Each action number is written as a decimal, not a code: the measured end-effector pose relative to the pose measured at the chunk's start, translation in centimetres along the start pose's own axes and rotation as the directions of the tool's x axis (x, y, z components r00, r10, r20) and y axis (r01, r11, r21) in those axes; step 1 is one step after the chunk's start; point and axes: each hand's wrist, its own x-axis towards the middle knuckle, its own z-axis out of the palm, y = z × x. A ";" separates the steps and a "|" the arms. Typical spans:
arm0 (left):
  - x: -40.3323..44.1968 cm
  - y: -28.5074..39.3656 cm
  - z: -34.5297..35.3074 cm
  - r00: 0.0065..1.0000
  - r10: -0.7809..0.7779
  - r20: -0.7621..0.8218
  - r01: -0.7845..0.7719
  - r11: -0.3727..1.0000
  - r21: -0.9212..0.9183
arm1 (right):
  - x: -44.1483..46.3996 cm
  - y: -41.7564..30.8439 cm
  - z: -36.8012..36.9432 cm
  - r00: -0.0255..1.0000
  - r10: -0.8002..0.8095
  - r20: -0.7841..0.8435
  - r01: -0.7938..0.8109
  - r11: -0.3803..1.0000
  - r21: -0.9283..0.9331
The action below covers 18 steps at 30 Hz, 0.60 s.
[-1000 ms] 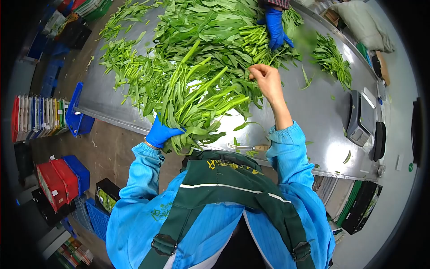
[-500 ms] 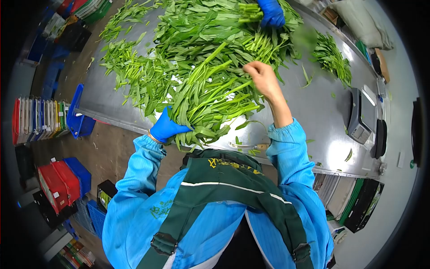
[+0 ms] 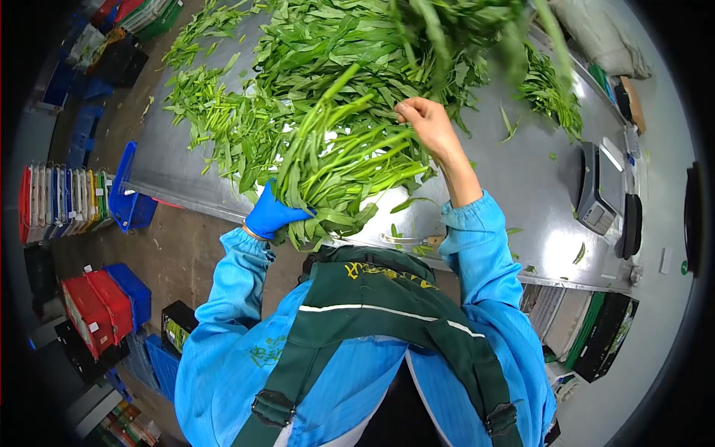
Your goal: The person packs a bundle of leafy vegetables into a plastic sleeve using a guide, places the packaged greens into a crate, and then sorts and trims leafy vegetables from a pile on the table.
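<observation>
My left hand (image 3: 277, 214), in a blue glove, is wrapped round the leafy end of a bunch of green stalks (image 3: 328, 167) at the table's near edge. The pale cut ends fan up and to the right. Bare, my right hand (image 3: 428, 125) has its fingers pinched together just right of the stalk tips; whether something thin is between them is too small to tell. Behind both hands lies a large heap of leafy greens (image 3: 328, 48). A knife with a wooden handle (image 3: 433, 241) rests on the table near my right sleeve.
On the metal table (image 3: 521, 179) stand a scale (image 3: 599, 190) at the right and a smaller pile of greens (image 3: 550, 93) at the back right. A blue basket (image 3: 130, 195) is off the left edge. Blurred greens hang over the far side.
The co-worker's blue-gloved hand has gone out of sight, and blurred greens have risen at the top. My left hand and bunch shifted slightly left; my right hand moved a little left.
</observation>
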 end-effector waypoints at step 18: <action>-0.5 0.0 -0.3 0.993 -0.072 0.090 0.077 0.996 -0.053 | -0.2 2.8 -1.7 0.929 -0.013 -0.370 0.106 0.967 0.233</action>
